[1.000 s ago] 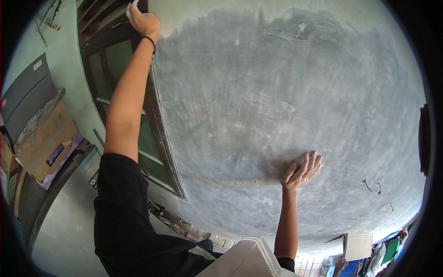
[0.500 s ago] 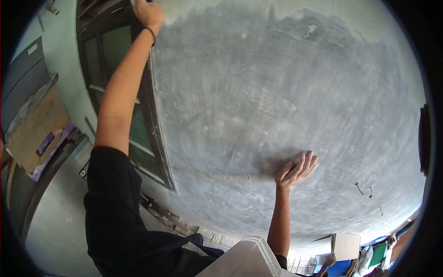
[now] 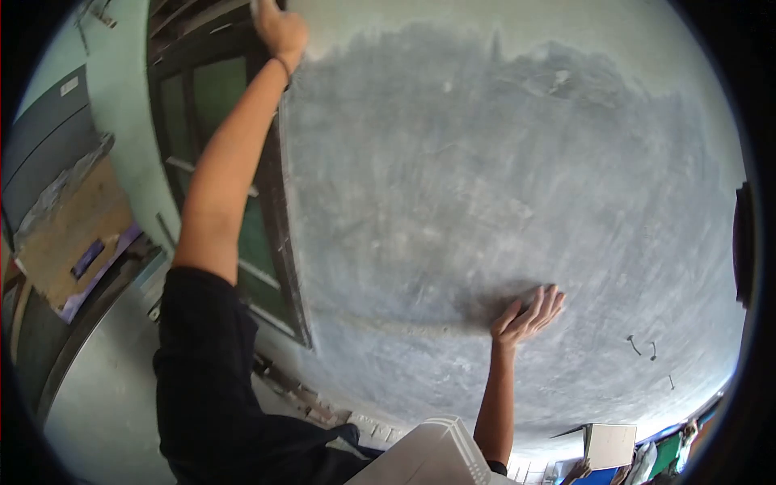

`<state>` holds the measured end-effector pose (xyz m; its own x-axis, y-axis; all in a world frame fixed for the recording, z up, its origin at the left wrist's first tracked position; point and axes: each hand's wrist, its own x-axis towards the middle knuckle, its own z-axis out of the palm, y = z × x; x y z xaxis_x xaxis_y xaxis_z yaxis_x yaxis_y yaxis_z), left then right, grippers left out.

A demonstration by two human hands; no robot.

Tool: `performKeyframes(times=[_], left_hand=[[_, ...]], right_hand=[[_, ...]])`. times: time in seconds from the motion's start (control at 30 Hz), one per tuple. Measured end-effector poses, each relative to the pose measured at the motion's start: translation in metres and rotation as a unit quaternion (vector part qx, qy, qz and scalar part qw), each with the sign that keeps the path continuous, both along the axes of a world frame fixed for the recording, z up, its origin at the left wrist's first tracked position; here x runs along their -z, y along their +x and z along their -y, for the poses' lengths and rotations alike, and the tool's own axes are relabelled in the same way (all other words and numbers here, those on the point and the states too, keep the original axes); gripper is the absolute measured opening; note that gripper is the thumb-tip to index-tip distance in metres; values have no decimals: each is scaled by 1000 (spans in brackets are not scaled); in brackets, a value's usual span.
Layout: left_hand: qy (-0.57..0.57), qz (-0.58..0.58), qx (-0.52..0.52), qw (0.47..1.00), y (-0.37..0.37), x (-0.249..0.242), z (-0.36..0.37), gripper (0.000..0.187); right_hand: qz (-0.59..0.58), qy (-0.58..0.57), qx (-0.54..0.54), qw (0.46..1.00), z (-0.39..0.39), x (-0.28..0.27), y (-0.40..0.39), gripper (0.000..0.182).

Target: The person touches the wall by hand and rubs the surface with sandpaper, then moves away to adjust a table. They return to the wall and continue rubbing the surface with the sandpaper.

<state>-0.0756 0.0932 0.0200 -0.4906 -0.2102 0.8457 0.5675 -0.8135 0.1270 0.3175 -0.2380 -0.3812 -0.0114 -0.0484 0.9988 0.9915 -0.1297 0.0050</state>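
A grey-patched plaster wall [image 3: 420,186] fills most of the head view. Up at the top left, my left hand [image 3: 281,31] reaches beside the dark window frame [image 3: 283,210], a dark band round its wrist. Its fingers are bent and partly cut off by the frame's edge; a pale bit shows at them, too little to name. Lower right, my right hand [image 3: 527,317] lies against the wall, palm in, fingers stretched out, holding nothing visible.
Nails [image 3: 634,345] stick out of the wall at right. A pale slotted object [image 3: 424,457] is at the bottom centre. At left stand a cardboard piece [image 3: 77,234] and a grey panel [image 3: 52,153]. Bottom right, another person's hand [image 3: 579,469] is near a cream box [image 3: 610,446].
The view has shifted slightly, so wall, window and both hands appear lower and a little to the right. My right hand stays on about the same wall spot.
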Motion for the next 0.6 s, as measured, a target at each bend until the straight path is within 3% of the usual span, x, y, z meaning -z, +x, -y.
performKeyframes(times=[0.2, 0.3, 0.37, 0.47, 0.53, 0.6], left_hand=[[-3, 17, 27, 999, 12, 29, 23, 66], [-30, -41, 34, 998, 13, 76, 46, 64], [-22, -147, 31, 988, 17, 98, 58, 64], [7, -97, -6, 995, 10, 50, 41, 65], [6, -5, -3, 1000, -3, 2, 9, 65], [8, -5, 1, 1000, -2, -4, 0, 66]], right_hand=[[14, -20, 4, 1000, 7, 8, 12, 51], [22, -25, -1, 999, 12, 7, 12, 52], [23, -19, -5, 1000, 10, 11, 15, 53], [18, -1, 9, 1000, 3, 7, 13, 53], [26, -13, 18, 999, 8, 7, 11, 53], [16, -13, 19, 1000, 8, 8, 11, 50]])
